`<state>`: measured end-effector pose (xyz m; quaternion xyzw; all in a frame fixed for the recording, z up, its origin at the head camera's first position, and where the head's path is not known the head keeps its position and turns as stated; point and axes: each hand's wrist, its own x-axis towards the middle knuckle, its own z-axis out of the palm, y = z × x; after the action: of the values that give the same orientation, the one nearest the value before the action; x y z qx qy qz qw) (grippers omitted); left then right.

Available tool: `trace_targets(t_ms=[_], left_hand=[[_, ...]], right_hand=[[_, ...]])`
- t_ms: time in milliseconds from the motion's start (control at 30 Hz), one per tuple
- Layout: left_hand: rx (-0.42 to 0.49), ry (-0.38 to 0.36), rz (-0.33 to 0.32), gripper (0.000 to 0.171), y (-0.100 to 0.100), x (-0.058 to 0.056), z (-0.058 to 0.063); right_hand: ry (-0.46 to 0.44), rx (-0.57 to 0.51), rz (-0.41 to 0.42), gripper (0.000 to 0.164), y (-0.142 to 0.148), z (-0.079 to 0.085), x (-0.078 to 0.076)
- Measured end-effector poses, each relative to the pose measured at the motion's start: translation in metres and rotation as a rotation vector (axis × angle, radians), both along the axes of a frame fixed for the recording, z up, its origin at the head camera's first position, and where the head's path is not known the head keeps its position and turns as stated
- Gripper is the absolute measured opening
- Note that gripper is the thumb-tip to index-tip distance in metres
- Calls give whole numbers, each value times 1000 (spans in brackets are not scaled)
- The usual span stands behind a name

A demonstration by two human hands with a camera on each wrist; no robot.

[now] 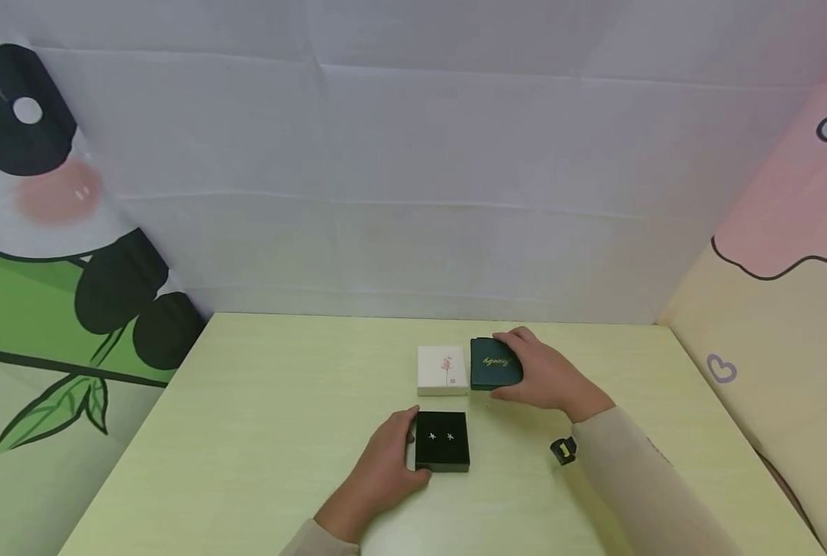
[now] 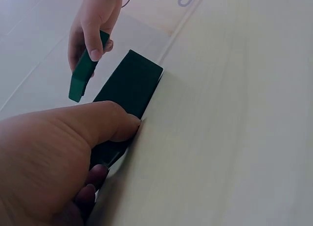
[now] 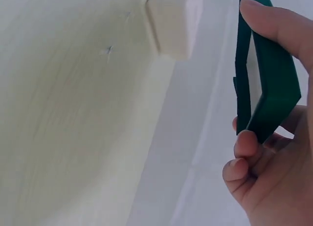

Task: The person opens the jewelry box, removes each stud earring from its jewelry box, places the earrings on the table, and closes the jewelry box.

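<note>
Near the front of the table is an open dark green jewelry box (image 1: pixel 442 457) with a black insert and two small star-shaped earrings (image 1: pixel 450 437). My left hand (image 1: pixel 384 469) grips it at its left side, with the thumb (image 2: pixel 115 121) along the near wall. Farther back, my right hand (image 1: pixel 548 376) holds the green box lid (image 1: pixel 494 372) with gold lettering on top. In the right wrist view, thumb and fingers pinch the lid (image 3: pixel 279 84) by opposite edges, and part of its pale inside shows. The lid appears raised off the table.
A white box (image 1: pixel 442 371) with a pink flower print stands just left of the lid, behind the jewelry box. A small black device (image 1: pixel 563 450) is at the right wrist. The pale yellow table (image 1: pixel 281 401) meets a white cloth backdrop (image 1: pixel 455 154) behind.
</note>
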<state>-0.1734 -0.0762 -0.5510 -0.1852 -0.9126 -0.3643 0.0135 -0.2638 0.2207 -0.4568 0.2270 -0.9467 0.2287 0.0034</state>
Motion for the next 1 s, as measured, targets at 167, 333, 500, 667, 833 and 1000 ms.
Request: trace_targets(t_ms=[167,333,500,667,833,1000], left_hand=[[-8,4,-10,96,-5,4,0],[-10,5,-15,97,-10,8,-1],[-12,8,-21,97,-15,13,-4],[-6,12,-28,97,-20,16,-4],[-17,7,-38,97,-25,18,-3],[-15,5,-53,96,-28,20,-3]], right_hand=[[-4,52,13,95,-2,-2,-7],[-30,54,-6,97,-5,-9,-13],[-82,21,-39,96,-7,-20,-17],[-119,24,-57,97,-5,-29,-22],[-157,26,-75,97,-1,-39,-26],[-171,27,-81,98,-2,-44,-24]])
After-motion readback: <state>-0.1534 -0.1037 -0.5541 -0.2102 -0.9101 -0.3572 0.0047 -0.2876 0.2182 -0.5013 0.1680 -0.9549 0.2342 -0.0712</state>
